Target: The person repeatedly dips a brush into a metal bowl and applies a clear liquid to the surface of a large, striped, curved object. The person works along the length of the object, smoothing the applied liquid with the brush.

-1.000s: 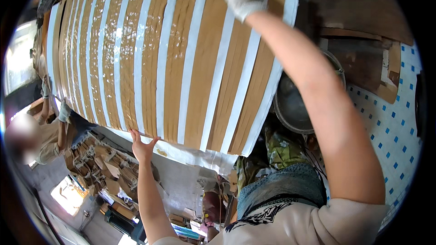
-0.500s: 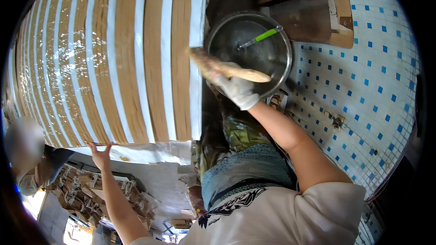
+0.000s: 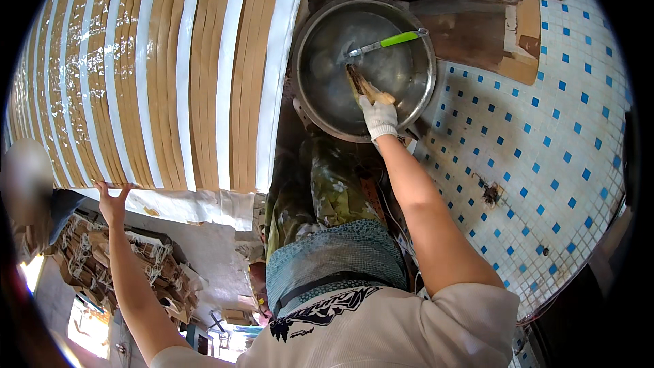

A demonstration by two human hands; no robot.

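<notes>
My right hand (image 3: 379, 117), in a white knit glove, is closed around a brush (image 3: 364, 85) with a wooden handle and a dark, wet-looking working end. It hangs over a round metal basin (image 3: 428, 95) of cloudy liquid, its dark end pointing down into the bowl. A green-handled tool (image 3: 398, 39) with a metal shank lies across the basin, its handle end on the far right rim. Bare, my left hand (image 3: 114, 199) rests with fingers spread on the near edge of a wide panel of brown strips (image 3: 204, 95) divided by white bands, glossy and wet toward the left.
Brown boards (image 3: 470, 34) lie behind and right of the basin. White tiles with blue squares (image 3: 518, 136) cover the surface on the right. Bundled brown pieces (image 3: 143, 259) lie at the lower left. Another person (image 3: 30, 191) stands at the left edge.
My right hand has swung the brush off the panel's right edge and over the basin. My left hand stays at the panel's near edge. The whole view has shifted slightly.
</notes>
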